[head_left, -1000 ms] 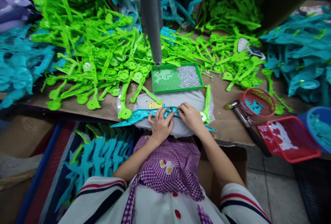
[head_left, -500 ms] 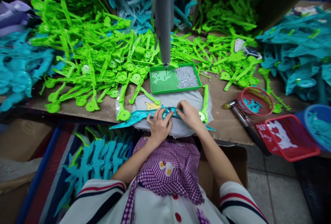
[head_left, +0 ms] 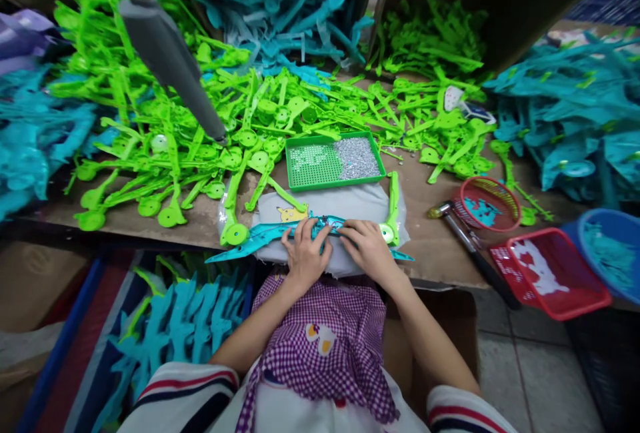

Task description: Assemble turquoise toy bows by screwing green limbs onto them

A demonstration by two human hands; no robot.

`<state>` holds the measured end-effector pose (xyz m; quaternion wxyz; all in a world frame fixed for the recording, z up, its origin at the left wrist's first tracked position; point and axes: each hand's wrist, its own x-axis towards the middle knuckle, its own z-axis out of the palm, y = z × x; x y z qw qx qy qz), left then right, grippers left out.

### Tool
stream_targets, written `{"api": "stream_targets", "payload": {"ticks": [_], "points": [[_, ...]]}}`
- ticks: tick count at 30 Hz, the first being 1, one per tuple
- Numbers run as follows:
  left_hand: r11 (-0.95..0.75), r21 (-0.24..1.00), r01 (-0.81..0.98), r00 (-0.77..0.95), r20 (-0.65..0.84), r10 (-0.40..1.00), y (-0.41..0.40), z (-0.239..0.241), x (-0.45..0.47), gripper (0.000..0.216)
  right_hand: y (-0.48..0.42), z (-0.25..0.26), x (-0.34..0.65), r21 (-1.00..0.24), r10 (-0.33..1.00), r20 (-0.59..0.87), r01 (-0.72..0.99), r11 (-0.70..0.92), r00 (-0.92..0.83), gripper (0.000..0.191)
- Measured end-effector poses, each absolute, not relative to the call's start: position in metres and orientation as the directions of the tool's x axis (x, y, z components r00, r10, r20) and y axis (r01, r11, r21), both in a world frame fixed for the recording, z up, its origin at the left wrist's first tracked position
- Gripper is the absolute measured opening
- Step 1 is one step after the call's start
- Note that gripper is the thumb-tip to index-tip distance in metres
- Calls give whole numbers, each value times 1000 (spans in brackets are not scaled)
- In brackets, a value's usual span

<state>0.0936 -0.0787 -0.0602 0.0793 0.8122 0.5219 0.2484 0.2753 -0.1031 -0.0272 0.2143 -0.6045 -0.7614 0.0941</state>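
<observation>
A long teal plastic piece (head_left: 260, 236) lies across a white cloth pad (head_left: 340, 203) at the table's near edge. My left hand (head_left: 304, 254) rests on its middle, fingers curled and pressed onto it. My right hand (head_left: 369, 246) presses on the same piece just to the right, fingers bent. Both hands hold it down at a small shiny spot between them. A green tray (head_left: 334, 160) with silvery screws sits just beyond the pad. A grey hanging tool (head_left: 173, 63) swings at the upper left, away from both hands.
Heaps of green plastic parts (head_left: 190, 133) cover the table's left and back, with teal ones (head_left: 575, 113) at the right. Red baskets (head_left: 550, 273), a round red basket (head_left: 493, 203), a blue tub (head_left: 607, 246) and a hammer (head_left: 463, 236) lie right. A box of teal parts (head_left: 185, 320) stands below left.
The grey hanging tool has swung from above the green tray to the upper left. My hands stay on the teal piece, shifted slightly.
</observation>
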Motion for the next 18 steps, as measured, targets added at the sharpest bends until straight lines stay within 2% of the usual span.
{"api": "stream_targets", "payload": {"ticks": [4, 7, 11, 15, 18], "points": [[-455, 372, 809, 331, 352, 876, -78, -60, 94, 29, -104, -34, 266, -282, 956, 215, 924, 259, -202, 27], [-454, 360, 815, 323, 369, 872, -78, -59, 94, 28, -103, -33, 267, -285, 955, 189, 918, 275, -227, 27], [-459, 342, 820, 316, 397, 862, -77, -60, 94, 27, -106, -21, 272, -442, 954, 242, 856, 269, -175, 27], [-478, 297, 826, 327, 439, 837, -76, -64, 94, 25, -90, 5, 265, -660, 901, 423, 715, 229, 102, 24], [-492, 261, 831, 332, 477, 814, -74, -66, 93, 25, -72, 19, 269, -752, 810, 506, 612, 245, 296, 22]]}}
